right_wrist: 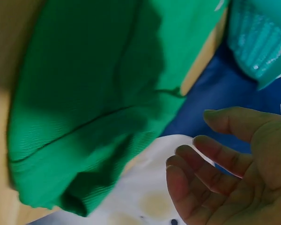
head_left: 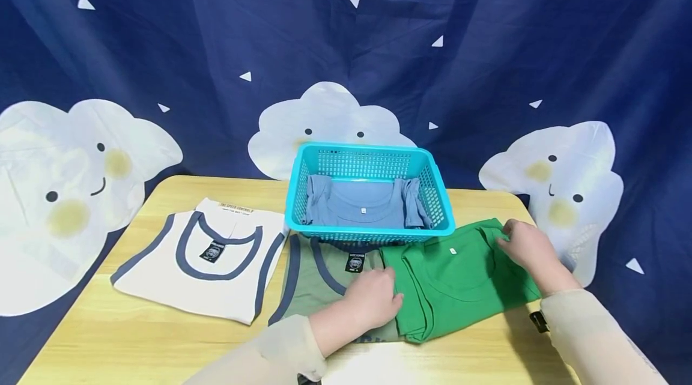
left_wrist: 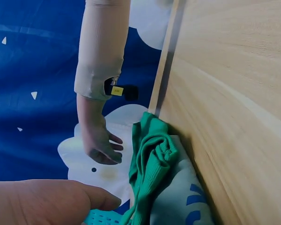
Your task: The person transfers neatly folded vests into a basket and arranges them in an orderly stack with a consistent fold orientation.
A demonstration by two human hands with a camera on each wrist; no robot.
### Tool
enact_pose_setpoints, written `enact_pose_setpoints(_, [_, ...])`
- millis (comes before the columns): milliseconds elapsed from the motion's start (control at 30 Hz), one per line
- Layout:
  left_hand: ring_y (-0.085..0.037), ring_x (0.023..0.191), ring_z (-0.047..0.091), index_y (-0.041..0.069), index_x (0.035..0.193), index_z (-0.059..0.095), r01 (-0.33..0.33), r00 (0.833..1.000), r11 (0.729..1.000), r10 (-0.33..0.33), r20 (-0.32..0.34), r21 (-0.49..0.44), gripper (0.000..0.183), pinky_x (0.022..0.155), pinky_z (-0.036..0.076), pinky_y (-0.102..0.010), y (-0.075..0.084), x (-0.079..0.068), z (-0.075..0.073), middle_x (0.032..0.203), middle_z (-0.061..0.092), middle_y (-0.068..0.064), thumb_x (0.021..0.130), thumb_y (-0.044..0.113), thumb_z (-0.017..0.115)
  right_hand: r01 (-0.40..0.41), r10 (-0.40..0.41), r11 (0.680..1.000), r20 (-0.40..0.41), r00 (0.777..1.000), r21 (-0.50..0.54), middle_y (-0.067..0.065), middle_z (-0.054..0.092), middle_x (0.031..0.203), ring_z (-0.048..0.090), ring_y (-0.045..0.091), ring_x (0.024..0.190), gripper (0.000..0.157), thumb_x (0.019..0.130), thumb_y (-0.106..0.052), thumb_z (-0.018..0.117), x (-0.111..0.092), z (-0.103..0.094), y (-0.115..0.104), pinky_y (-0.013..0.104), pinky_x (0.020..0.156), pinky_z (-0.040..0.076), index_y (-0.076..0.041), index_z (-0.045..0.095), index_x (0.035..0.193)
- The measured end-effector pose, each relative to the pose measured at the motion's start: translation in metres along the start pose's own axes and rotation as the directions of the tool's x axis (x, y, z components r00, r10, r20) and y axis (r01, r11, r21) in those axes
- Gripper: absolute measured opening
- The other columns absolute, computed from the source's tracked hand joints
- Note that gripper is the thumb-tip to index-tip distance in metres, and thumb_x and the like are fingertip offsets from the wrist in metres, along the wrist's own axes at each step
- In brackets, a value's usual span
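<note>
A folded green T-shirt (head_left: 465,280) lies at the right of the table, its left edge overlapping a folded grey-green tank top (head_left: 309,289) with navy trim. My left hand (head_left: 373,301) is over the tank top at the T-shirt's left edge. In the left wrist view its straight thumb (left_wrist: 100,198) stands apart from the cloth; the other fingers are hidden. My right hand (head_left: 532,250) is at the T-shirt's upper right side. The right wrist view shows that hand (right_wrist: 225,164) with loosely bent fingers and nothing in it, beside the green cloth (right_wrist: 84,117).
Behind the tops stands a turquoise plastic basket (head_left: 373,233) holding a folded blue-grey T-shirt (head_left: 359,208). A white tank top (head_left: 154,271) with navy trim lies at the left on the wooden table (head_left: 135,343). A navy curtain (head_left: 216,24) with clouds hangs behind.
</note>
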State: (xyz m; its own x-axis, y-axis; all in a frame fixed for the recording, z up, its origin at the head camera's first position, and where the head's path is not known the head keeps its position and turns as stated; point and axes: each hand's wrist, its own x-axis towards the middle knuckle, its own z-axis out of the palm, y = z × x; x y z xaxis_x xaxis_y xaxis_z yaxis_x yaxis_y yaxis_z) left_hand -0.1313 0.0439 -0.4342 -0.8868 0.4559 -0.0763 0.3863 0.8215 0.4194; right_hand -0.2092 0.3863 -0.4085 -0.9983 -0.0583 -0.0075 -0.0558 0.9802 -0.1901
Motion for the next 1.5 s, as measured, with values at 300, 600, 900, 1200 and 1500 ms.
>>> enact_pose_setpoints(300, [-0.027, 0.101, 0.066, 0.001, 0.122, 0.062, -0.007, 1.000, 1.000, 0.008, 0.010, -0.010, 0.043, 0.084, 0.055, -0.038, 0.003, 0.002, 0.006, 0.110, 0.067, -0.012, 0.095, 0.035, 0.066, -0.062, 0.062, 0.998, 0.063, 0.996, -0.013, 0.038, 0.059, 0.104, 0.056, 0.056, 0.098, 0.042, 0.090, -0.015, 0.068, 0.004, 0.010, 0.021, 0.063, 0.085, 0.046, 0.020, 0.056, 0.112])
enact_pose_setpoints(600, [-0.035, 0.123, 0.056, 0.000, 0.144, 0.047, 0.100, 0.993, 0.914, -0.069, 0.092, -0.394, 0.061, 0.100, 0.048, -0.045, 0.005, 0.007, 0.014, 0.137, 0.054, -0.019, 0.094, 0.030, 0.065, -0.220, 0.225, 0.974, 0.263, 0.938, -0.047, 0.048, 0.042, 0.120, 0.047, 0.063, 0.108, 0.069, 0.094, -0.031, 0.064, 0.008, 0.014, 0.030, 0.066, 0.088, 0.045, 0.025, 0.038, 0.127])
enact_pose_setpoints(900, [-0.036, 0.108, 0.059, -0.008, 0.147, 0.030, 0.264, 0.945, 0.343, -0.278, 0.171, -0.902, 0.063, 0.091, 0.048, -0.046, 0.009, 0.014, 0.026, 0.128, 0.053, -0.024, 0.093, 0.009, 0.058, -0.191, 0.184, 0.982, 0.305, 0.934, -0.008, 0.048, 0.047, 0.119, 0.051, 0.059, 0.107, 0.071, 0.094, -0.034, 0.063, 0.017, 0.021, 0.039, 0.063, 0.090, 0.046, 0.026, 0.042, 0.123])
enact_pose_setpoints(1200, [-0.019, 0.056, 0.038, 0.003, 0.090, 0.048, 0.361, 0.911, 0.299, -0.316, 0.265, -0.883, 0.011, 0.063, 0.036, -0.032, 0.010, 0.026, 0.030, 0.071, 0.043, -0.003, 0.090, 0.009, 0.058, -0.189, 0.153, 0.979, 0.328, 0.932, 0.081, 0.044, 0.051, 0.113, 0.055, 0.054, 0.100, 0.067, 0.095, -0.032, 0.061, 0.018, 0.023, 0.039, 0.060, 0.086, 0.047, 0.028, 0.042, 0.120])
enact_pose_setpoints(1500, [-0.034, 0.108, 0.060, -0.011, 0.125, 0.056, 0.288, 0.954, 0.598, -0.248, 0.170, -0.748, 0.049, 0.092, 0.051, -0.046, 0.013, 0.045, 0.039, 0.123, 0.061, -0.021, 0.087, 0.016, 0.069, -0.191, 0.150, 0.977, 0.336, 0.930, 0.091, 0.040, 0.055, 0.106, 0.058, 0.047, 0.093, 0.057, 0.092, -0.025, 0.059, 0.021, 0.024, 0.033, 0.057, 0.085, 0.048, 0.026, 0.046, 0.112])
